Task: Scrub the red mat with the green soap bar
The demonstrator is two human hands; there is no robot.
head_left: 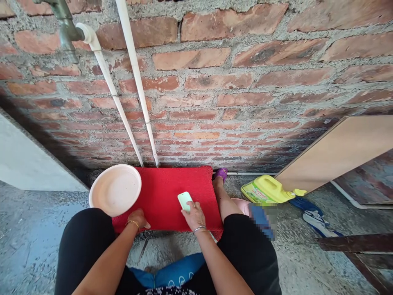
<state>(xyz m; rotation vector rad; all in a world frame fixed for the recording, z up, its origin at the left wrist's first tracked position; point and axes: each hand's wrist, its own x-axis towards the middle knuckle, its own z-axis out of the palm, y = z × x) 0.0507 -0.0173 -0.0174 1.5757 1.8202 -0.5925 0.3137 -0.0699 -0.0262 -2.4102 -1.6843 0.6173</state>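
A red, coarse-textured mat point(178, 180) lies spread out in front of me, close to the brick wall. My right hand point(195, 217) is closed round one end of a pale green block with rounded corners point(184, 199), which lies over the mat. Whether this block is a brush or a bar of soap cannot be made out. Near the mat's front left edge, my left hand point(139, 219) presses on the mat with its fingers curled and its thumb pointing right. A pale pink basin point(115, 190) stands at the mat's left end, its inside facing up.
White pipes point(135, 69) run down the brick wall point(202, 82), beside a tap point(67, 35). On the right lie a yellow jug point(267, 188), a leaning board point(337, 151), blue-and-white footwear point(316, 217) and a dark wooden frame point(356, 242). A pale slab point(33, 155) leans at left.
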